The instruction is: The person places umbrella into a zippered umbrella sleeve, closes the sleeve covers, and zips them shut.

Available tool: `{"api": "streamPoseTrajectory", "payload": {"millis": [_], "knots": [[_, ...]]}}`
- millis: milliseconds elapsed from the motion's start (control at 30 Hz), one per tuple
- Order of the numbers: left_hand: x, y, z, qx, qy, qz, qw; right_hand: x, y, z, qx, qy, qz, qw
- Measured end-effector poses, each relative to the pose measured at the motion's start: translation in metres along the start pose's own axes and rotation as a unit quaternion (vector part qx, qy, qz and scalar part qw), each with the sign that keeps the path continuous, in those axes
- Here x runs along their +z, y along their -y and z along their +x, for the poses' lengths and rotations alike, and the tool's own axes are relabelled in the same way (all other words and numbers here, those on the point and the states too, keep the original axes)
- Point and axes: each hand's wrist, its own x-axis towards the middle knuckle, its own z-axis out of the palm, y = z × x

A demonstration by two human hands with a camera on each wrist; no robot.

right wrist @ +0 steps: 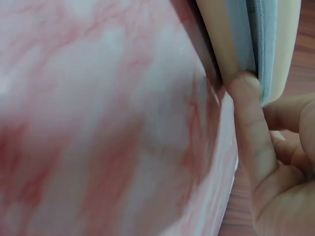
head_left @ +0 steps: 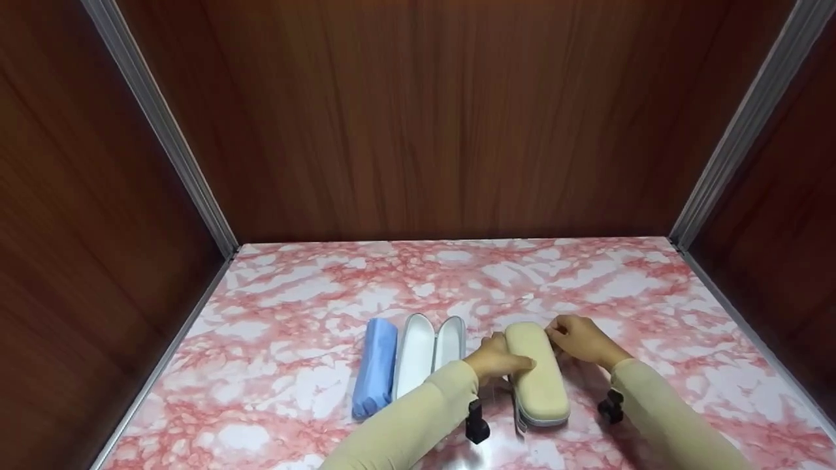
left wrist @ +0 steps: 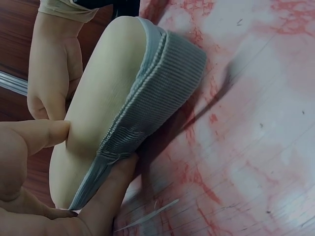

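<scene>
A beige zippered case point(head_left: 537, 382) with grey zipper tape and a ribbed grey side panel point(left wrist: 162, 83) lies lengthwise on the table. My left hand point(head_left: 498, 359) grips it from the left, thumb on the top face and fingers along the zipper side. At its far right corner is my right hand point(head_left: 581, 338). In the right wrist view, the right hand's thumb and a finger point(right wrist: 251, 113) pinch the case's end at the zipper seam, where a dark narrow gap shows between the grey bands. No zipper pull can be made out there.
Left of the hands lies an opened hard case point(head_left: 416, 356) with a white interior, partly hidden by the left sleeve. Beside it is a blue wrapped bundle point(head_left: 377, 365). The marbled red-and-white table point(head_left: 294, 326) meets brown wood-grain panels point(head_left: 418, 130) on three sides.
</scene>
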Motion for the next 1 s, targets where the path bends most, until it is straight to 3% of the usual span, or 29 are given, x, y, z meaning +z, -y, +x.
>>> {"api": "streamPoseTrajectory", "payload": {"millis": [267,500,700,867,1000], "knots": [[0.001,0.000,-0.002,-0.012,-0.001,-0.032,0.9994,-0.003,-0.005,-0.007,-0.012,0.039,0.040,0.998],[0.003,-0.001,-0.002,-0.010,-0.008,-0.022,0.9997,-0.002,-0.007,-0.009,-0.057,0.013,-0.006,0.998],[0.004,-0.002,-0.001,-0.004,-0.019,-0.004,0.9998,-0.002,-0.007,-0.009,-0.107,-0.009,-0.064,0.992],[0.003,-0.001,0.000,0.008,-0.025,0.034,0.9991,-0.003,-0.006,-0.012,-0.115,-0.013,-0.098,0.988],[0.002,-0.001,0.000,0.005,-0.023,0.033,0.9992,-0.003,-0.007,-0.015,-0.119,-0.008,-0.103,0.987]]}}
